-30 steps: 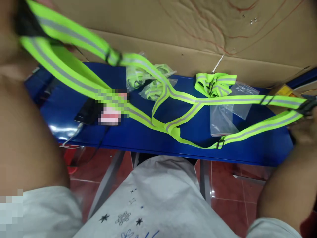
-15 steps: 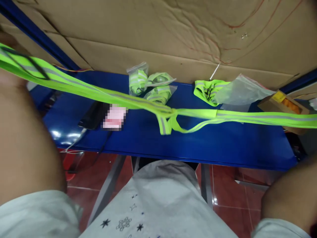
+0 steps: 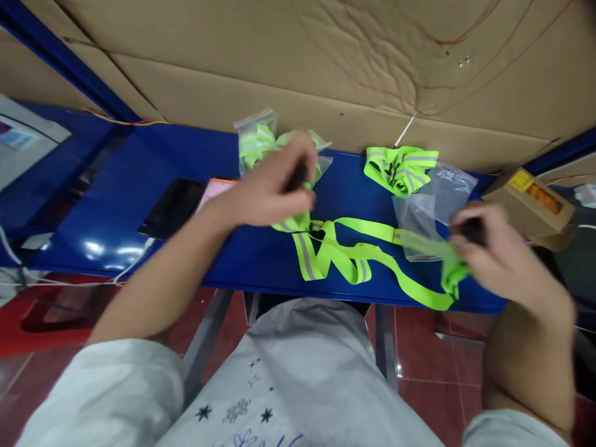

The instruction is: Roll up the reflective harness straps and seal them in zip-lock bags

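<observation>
A neon-yellow reflective strap (image 3: 347,259) with grey stripes lies in loose loops over the blue table, joined near its middle. My left hand (image 3: 265,186) is closed on the strap's left part, and a dark piece shows between thumb and fingers. Motion blur hides what that piece is. At the right, my right hand (image 3: 500,254) grips the other end, also with a black piece in the fingers and bunched green webbing below. Behind my left hand are bagged strap bundles (image 3: 257,144), partly covered. An unbagged strap bundle (image 3: 400,169) rests at the back, right of centre.
Clear plastic bags (image 3: 419,220) lie near my right hand. A cardboard box (image 3: 531,205) stands at the right end of the blue table (image 3: 261,261). Left of centre are a black phone (image 3: 172,208) and a white cable (image 3: 135,264). A cardboard panel (image 3: 279,81) rises behind.
The strap was stretched taut between my widely spread hands. Both hands have come inward and down, and the strap now sags in loops on the table.
</observation>
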`<control>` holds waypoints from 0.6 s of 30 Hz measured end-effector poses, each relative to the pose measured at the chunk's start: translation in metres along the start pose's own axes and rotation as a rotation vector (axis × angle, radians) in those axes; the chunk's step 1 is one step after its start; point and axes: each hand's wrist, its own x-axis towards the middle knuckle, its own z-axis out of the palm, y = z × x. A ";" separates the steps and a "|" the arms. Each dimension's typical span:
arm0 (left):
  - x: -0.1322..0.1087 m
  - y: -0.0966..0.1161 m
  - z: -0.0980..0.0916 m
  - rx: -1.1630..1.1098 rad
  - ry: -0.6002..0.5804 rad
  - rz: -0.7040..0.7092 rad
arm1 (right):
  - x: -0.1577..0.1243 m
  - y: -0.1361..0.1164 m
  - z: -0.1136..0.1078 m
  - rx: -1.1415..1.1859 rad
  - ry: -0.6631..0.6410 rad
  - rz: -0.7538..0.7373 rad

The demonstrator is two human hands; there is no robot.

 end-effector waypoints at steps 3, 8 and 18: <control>0.008 0.000 0.054 0.354 -0.243 0.224 | 0.038 -0.033 0.054 -0.035 -0.264 -0.158; 0.002 -0.010 0.093 0.683 -0.247 0.276 | 0.060 -0.026 0.108 -0.179 -0.373 -0.103; -0.077 -0.012 0.088 0.731 0.116 0.074 | 0.025 -0.033 0.110 -0.549 -0.114 0.028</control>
